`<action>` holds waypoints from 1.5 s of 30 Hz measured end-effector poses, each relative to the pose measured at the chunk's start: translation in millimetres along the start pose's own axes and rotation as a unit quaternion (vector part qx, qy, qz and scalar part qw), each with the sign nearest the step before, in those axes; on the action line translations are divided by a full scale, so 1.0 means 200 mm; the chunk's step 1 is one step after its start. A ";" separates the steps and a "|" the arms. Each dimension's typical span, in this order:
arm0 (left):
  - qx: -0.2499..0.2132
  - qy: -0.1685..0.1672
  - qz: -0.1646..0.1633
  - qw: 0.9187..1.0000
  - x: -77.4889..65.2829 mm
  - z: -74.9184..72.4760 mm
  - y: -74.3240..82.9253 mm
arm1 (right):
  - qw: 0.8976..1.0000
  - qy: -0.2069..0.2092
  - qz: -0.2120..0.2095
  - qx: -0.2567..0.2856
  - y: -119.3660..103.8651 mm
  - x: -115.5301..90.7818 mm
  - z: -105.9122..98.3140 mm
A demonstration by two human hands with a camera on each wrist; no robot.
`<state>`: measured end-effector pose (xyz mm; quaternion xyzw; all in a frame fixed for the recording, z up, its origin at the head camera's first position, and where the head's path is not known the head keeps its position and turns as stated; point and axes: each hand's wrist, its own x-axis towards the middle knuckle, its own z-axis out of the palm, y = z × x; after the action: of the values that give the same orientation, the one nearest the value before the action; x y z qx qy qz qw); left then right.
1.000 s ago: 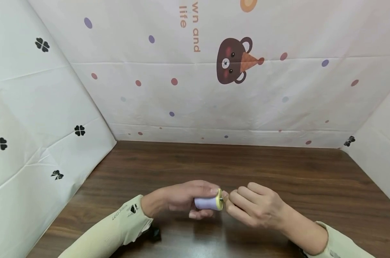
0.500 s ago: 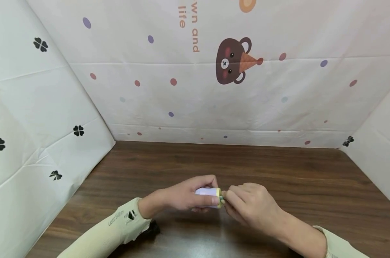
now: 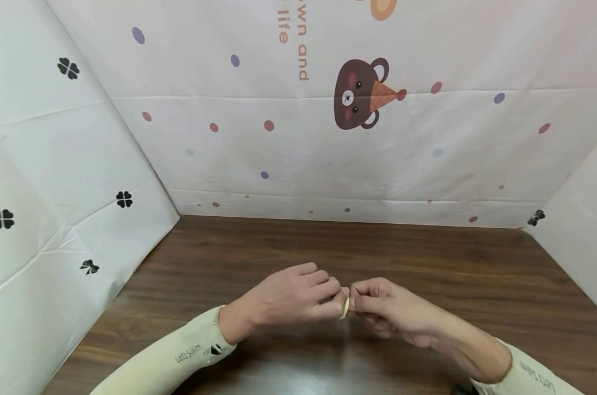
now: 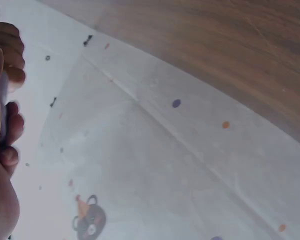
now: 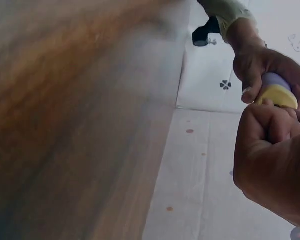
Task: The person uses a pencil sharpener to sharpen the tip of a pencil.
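Observation:
My left hand [image 3: 298, 296] grips a small lavender cylinder [image 5: 276, 80] with a yellow end [image 5: 280, 96]. In the head view the back of this hand faces up and covers all but the yellow rim. A thin strip of lavender shows between palm and fingertips in the left wrist view. My right hand [image 3: 402, 312] meets the yellow end from the right, thumb and forefinger pinched together at its centre. Its fingertips hide the short thin shaft there. Both hands are held up over the dark wooden table [image 3: 259, 247], the cylinder lying roughly sideways between them.
White printed cloth [image 3: 298, 164] hangs behind the table, with a bear's head on it. Another cloth side [image 3: 81, 181] with black clovers rises at the left, and a similar one at the right. A black device [image 5: 202, 36] sits by the left sleeve.
The left hand has rolled over the lavender cylinder, its back now upward, and shifted slightly right. The right hand has turned so its thumb side shows. The shaft seen earlier is now hidden.

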<state>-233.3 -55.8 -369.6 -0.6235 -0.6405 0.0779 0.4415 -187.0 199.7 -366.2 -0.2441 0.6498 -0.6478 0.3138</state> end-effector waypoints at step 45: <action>-0.893 -0.123 -0.356 0.245 -0.01 -0.07 0.03 | 0.295 0.223 -0.627 -0.686 -0.11 0.08 0.12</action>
<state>-219.4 -61.7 -366.1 -0.3094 -0.5032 -0.6335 -0.4998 -182.9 171.7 -345.5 -0.5499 0.5531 0.0034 -0.6258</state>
